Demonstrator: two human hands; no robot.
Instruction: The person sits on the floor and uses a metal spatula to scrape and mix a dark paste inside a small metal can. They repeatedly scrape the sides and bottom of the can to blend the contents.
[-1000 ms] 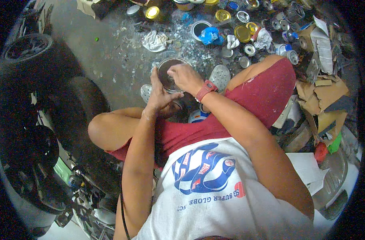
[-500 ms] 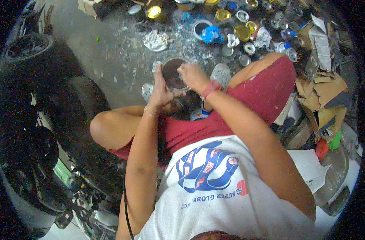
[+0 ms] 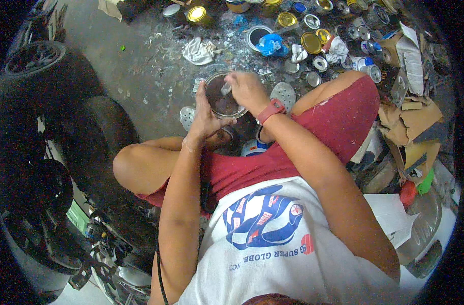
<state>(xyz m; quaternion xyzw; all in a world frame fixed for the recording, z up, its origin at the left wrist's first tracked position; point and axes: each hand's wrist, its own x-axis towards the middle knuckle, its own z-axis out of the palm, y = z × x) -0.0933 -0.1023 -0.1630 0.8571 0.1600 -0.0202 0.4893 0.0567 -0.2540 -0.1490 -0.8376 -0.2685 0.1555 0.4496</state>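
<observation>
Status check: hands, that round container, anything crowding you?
Left hand grips round container. Right hand dips small tool inside. Cans and rag on floor beyond, apart.

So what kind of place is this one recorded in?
Most likely a garage or small repair and paint workshop. A bare concrete floor is littered with open paint tins, lids and a rag, and stacked tyres stand to the person's left. The left hand holds a round can.

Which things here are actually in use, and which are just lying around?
In use: round tin, cupped by the left hand; small pale tool, pinched in the right hand over the tin.

Lying about: white rag, blue rag, gold lids, torn cardboard, tyres.
</observation>
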